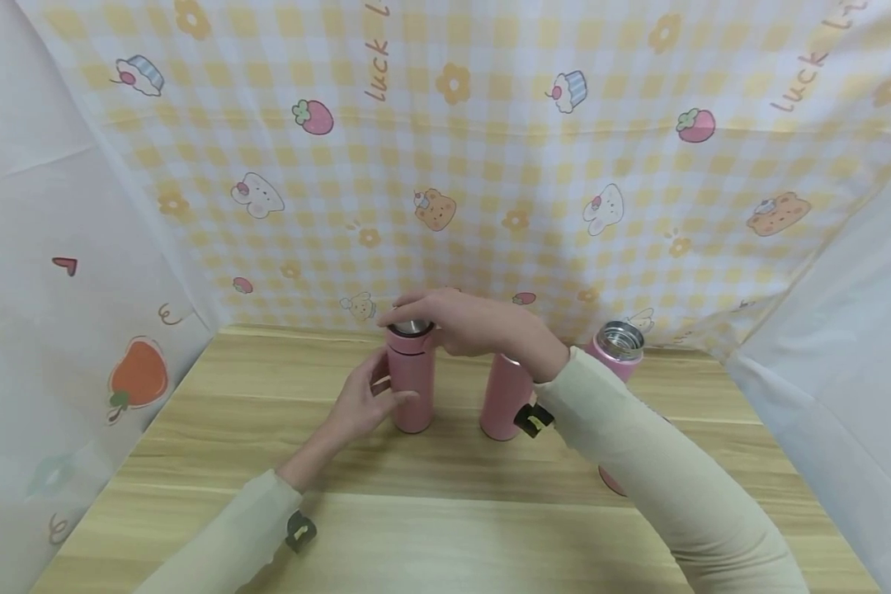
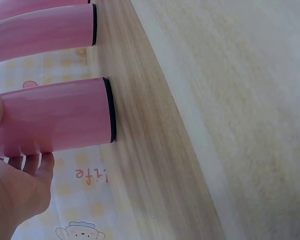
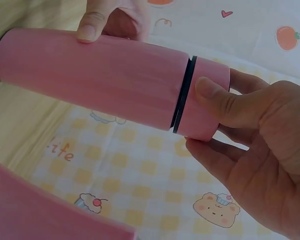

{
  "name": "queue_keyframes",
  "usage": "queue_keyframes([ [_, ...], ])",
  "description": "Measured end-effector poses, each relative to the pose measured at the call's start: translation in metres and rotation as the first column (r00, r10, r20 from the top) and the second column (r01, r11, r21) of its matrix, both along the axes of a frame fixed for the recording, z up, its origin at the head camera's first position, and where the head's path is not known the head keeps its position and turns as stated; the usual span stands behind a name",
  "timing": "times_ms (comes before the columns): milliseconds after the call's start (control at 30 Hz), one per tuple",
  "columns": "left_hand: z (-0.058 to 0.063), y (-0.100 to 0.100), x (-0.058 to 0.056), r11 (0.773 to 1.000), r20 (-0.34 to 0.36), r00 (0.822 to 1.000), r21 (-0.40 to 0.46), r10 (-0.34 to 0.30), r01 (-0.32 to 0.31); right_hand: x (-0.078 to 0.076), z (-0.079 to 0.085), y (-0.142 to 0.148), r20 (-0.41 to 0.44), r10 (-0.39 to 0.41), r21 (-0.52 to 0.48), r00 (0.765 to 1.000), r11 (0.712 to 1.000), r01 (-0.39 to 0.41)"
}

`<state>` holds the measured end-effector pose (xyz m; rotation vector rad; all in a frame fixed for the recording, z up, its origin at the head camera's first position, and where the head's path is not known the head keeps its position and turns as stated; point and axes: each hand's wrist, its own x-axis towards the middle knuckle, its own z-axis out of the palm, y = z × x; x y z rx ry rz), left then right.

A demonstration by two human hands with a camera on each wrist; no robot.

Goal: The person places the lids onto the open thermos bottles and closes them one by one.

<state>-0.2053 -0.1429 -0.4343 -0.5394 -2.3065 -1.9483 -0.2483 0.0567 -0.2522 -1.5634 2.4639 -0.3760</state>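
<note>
A pink thermos bottle (image 1: pixel 413 384) stands upright on the wooden table. My left hand (image 1: pixel 360 400) grips its body from the left side, thumb across the front, fingers behind. On top is a pink lid (image 3: pixel 202 117) with a silver top, set off from the body by a dark gap. My right hand (image 1: pixel 471 322) holds this lid, thumb on one side and fingers on the other, as the right wrist view shows. Part of the lid is hidden by the fingers in the head view.
A second pink bottle (image 1: pixel 505 396) stands to the right, its top mostly behind the right wrist. Farther right, a third bottle (image 1: pixel 619 342) shows an uncovered steel mouth; the sleeve hides much of it. Patterned cloth (image 1: pixel 445 165) hangs behind the wooden table (image 1: pixel 431 536).
</note>
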Motion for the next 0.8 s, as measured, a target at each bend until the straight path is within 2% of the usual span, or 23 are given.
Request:
queue_keyframes([
  [333,-0.0031,-0.0021,-0.0007,1.0,-0.01,1.0,-0.019,0.007,-0.007,0.0013,-0.0005,-0.0026,0.011,-0.015,0.001,1.0,1.0,0.015],
  [800,-0.0026,-0.0001,-0.0011,1.0,-0.018,1.0,-0.004,-0.002,0.002,0.0034,0.0005,-0.0037,-0.034,-0.011,0.016,0.999,1.0,0.011],
])
